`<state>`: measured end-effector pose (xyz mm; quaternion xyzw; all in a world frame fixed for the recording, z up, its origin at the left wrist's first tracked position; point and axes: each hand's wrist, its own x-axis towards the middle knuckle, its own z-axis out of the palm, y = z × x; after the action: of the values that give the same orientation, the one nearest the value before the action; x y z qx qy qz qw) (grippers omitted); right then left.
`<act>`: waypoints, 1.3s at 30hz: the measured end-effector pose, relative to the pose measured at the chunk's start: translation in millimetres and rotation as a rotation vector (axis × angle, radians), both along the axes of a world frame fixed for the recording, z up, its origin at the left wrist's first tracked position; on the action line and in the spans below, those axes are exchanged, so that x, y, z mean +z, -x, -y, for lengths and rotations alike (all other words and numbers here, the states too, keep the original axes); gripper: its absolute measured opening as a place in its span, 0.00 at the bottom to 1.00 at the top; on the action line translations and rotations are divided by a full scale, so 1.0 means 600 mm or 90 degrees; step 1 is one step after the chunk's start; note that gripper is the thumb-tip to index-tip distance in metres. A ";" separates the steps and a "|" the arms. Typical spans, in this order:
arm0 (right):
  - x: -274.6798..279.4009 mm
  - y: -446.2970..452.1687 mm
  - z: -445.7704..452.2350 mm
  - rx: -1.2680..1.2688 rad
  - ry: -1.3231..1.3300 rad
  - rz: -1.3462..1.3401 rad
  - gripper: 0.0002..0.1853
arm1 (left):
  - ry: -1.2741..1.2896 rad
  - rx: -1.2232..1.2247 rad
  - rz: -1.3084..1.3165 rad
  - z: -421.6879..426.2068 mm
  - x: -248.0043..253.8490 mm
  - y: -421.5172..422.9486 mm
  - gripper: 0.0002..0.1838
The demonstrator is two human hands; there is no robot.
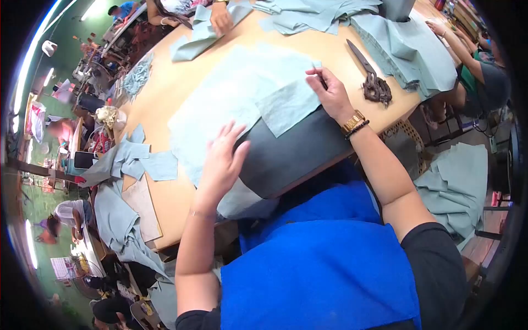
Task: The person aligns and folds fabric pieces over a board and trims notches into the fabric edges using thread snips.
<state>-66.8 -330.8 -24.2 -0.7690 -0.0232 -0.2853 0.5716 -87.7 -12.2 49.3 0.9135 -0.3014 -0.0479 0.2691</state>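
Observation:
My left hand (224, 157) is open, fingers spread and slightly blurred, over the near edge of a large pale blue-green cloth sheet (212, 93). My right hand (332, 98), with a gold watch and dark bracelet at the wrist, has its thumb and fingers drawn together at the upper right corner of a smaller blue-green cloth piece (289, 107). That piece lies partly over the large sheet. Beneath both is a dark grey-blue panel (297, 157) along the table's near edge. Large scissors (363, 63) with dark-wrapped handles lie to the right of my right hand.
Cloth stacks cover the far side (313, 14) and right side (410, 49) of the wooden table (159, 118). Cut pieces (159, 165) and a board (142, 206) lie at left. Another person's hand (221, 21) handles cloth across the table. More cloth (456, 187) hangs at lower right.

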 end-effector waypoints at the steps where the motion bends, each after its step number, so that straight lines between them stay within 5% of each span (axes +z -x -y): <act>1: 0.019 0.011 -0.007 -0.023 0.104 0.003 0.24 | -0.021 0.056 -0.009 -0.029 -0.009 0.017 0.25; 5: 0.039 0.034 -0.032 0.042 0.407 -0.016 0.27 | -0.124 0.195 -0.001 -0.116 -0.053 0.028 0.27; 6: 0.042 0.041 -0.039 0.022 0.505 0.032 0.20 | -0.152 0.206 0.011 -0.127 -0.061 0.027 0.28; 11: 0.045 0.044 0.042 -0.018 0.508 -0.116 0.10 | -0.158 0.191 0.106 -0.140 -0.087 -0.010 0.34; 16: 0.020 0.084 0.197 -0.345 -0.164 -0.069 0.20 | -0.047 0.409 0.184 -0.155 -0.080 -0.003 0.48; 17: 0.031 0.099 0.215 -0.440 -0.313 -0.042 0.23 | -0.073 0.429 0.138 -0.161 -0.074 0.007 0.45; 19: 0.053 0.132 0.233 -0.441 -0.282 0.040 0.22 | -0.136 0.468 0.044 -0.174 -0.065 0.027 0.38; 22: 0.081 0.140 0.172 -0.224 -0.283 0.058 0.23 | -0.032 0.505 -0.104 -0.171 -0.047 0.036 0.24; 26: 0.079 0.092 0.008 0.082 -0.333 -0.123 0.22 | 0.368 0.497 0.011 -0.195 -0.095 0.028 0.16; 29: 0.096 0.083 -0.126 0.280 -0.353 -0.370 0.18 | 0.661 0.519 -0.337 -0.133 -0.038 0.045 0.23; 33: 0.091 0.076 -0.209 0.550 -0.408 -0.667 0.20 | 0.620 0.362 -0.393 -0.143 -0.066 0.046 0.31; 39: 0.070 0.055 -0.263 0.666 -0.452 -0.747 0.22 | 0.762 0.369 -0.346 -0.154 -0.089 0.061 0.25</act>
<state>-99.9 -173.0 18.1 -0.4584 0.0151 0.4680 0.7554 -124.2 80.1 -4.4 0.6081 0.0563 -0.0267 0.7914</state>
